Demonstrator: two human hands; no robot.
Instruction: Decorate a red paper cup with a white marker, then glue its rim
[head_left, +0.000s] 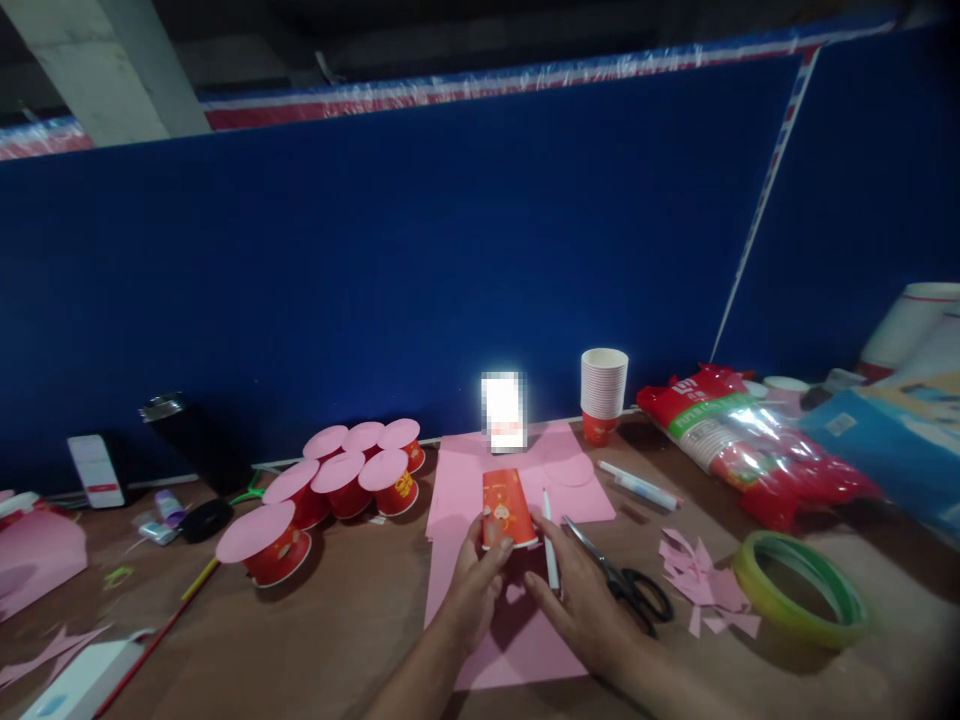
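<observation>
A red paper cup (508, 508) with printed figures stands upside down, its white rim downward, over pink paper (517, 650). My left hand (472, 590) grips its lower left side with thumb and fingers. At the cup's right side, my right hand (581, 600) has its fingertips close to the cup, and a white marker pen (551, 550) lies across its fingers. Whether the right fingers also touch the cup cannot be made out. Black-handled scissors (630, 585) lie just right of my right hand.
Left stand several upturned red cups (345, 487) topped with pink paper discs. Behind are a glowing phone (504, 412) and a cup stack (603, 390). Rightward lie another marker (641, 486), pink scraps (705, 580), a tape roll (799, 590) and a red cup package (750, 440). A blue partition (412, 250) closes the back.
</observation>
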